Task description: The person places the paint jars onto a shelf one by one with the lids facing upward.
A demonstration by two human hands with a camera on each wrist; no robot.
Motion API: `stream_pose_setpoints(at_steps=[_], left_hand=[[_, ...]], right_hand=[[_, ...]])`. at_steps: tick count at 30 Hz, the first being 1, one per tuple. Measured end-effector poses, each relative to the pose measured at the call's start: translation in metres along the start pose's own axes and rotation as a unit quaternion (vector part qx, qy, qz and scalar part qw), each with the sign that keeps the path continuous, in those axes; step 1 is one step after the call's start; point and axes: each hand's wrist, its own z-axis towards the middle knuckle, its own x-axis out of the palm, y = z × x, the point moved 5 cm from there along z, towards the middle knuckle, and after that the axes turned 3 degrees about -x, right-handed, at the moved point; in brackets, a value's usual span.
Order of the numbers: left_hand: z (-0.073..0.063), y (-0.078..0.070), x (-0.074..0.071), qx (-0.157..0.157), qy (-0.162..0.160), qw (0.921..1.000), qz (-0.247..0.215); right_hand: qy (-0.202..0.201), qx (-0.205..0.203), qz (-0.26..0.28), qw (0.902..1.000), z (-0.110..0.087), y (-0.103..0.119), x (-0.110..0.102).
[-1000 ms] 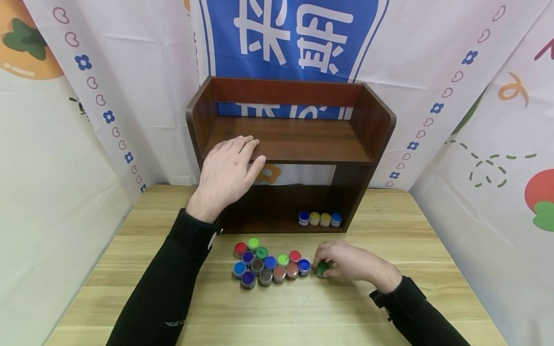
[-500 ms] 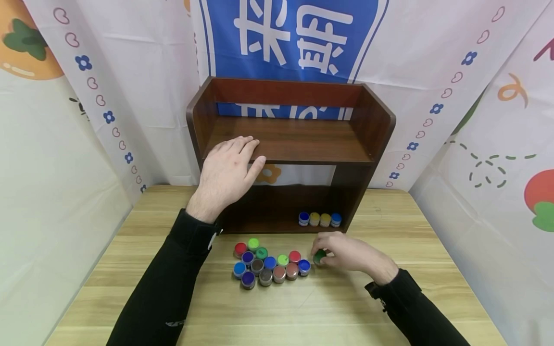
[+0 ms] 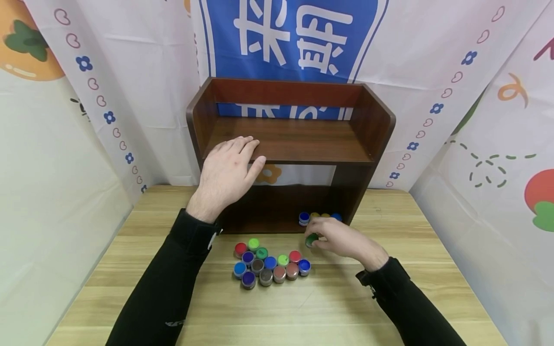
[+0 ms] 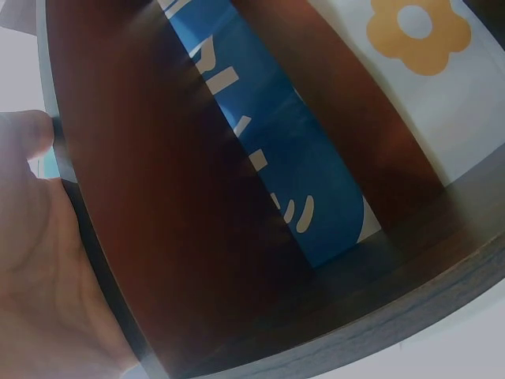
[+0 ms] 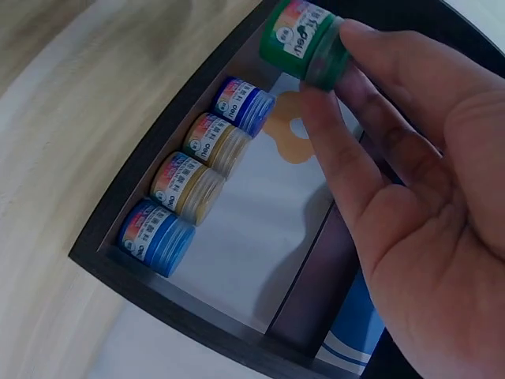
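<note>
Between thumb and fingertips my right hand [image 3: 339, 239] pinches a green paint jar [image 5: 304, 39], just in front of the lower shelf. My left hand [image 3: 229, 168] lies with fairly straight fingers on the front edge of the upper board of the dark wooden shelf [image 3: 294, 139]. On the lower level stands a row of small paint jars: a dark blue jar [image 5: 243, 104], two yellow jars and a blue jar [image 5: 155, 237]. In the head view my right hand partly covers that row. The left wrist view shows part of my left hand [image 4: 47, 260] at the board's edge.
A cluster of several paint jars, including a red jar [image 3: 240, 249], a light green jar [image 3: 253, 244] and a grey jar [image 3: 266, 276], stands on the wooden table [image 3: 311, 317] before the shelf. Printed cloth [image 3: 151, 57] hangs behind and at both sides.
My right hand has carried the green paint jar from beside the cluster up and slightly left, toward the lower shelf. The left hand has stayed in place.
</note>
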Motion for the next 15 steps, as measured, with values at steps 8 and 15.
stream_pose_setpoints(at_steps=[8,15], left_hand=[[0.000,0.000,0.000,0.002,-0.003,1.0000,-0.001],[0.000,0.000,0.000,0.003,-0.008,1.0000,-0.005]], right_hand=[[-0.030,0.010,0.004,0.9995,0.016,-0.001,-0.009],[-0.040,0.028,0.019,0.9986,0.033,-0.002,-0.014]])
